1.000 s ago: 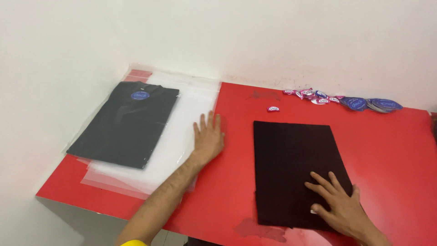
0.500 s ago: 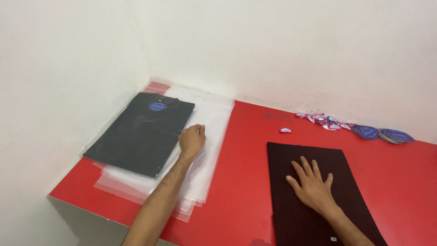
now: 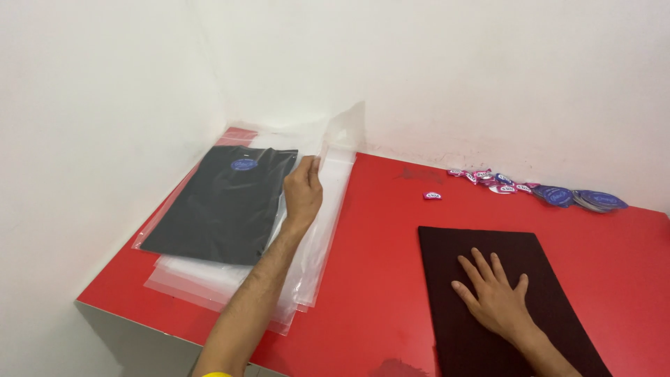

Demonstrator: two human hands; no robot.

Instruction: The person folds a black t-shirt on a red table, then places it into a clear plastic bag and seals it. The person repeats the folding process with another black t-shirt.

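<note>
My left hand (image 3: pixel 303 193) pinches the edge of a clear plastic bag (image 3: pixel 340 143) and lifts its corner off the stack of clear bags (image 3: pixel 230 279) at the table's left. On that stack lies a folded black garment inside a clear bag (image 3: pixel 225 204), with a round blue sticker (image 3: pixel 242 165) near its collar. My right hand (image 3: pixel 495 294) rests flat, fingers spread, on a folded dark maroon garment (image 3: pixel 502 300) on the red table (image 3: pixel 377 237).
Several round blue and pink stickers (image 3: pixel 537 190) lie along the back wall at the right, and one lone sticker (image 3: pixel 433 196) lies nearer the middle. White walls meet at the left back corner. The table's front edge runs near the bottom left.
My left hand moved from the stack's right edge towards the back and took hold of a clear bag, lifting its corner. My right hand stays flat on the maroon garment. The view shifted left.
</note>
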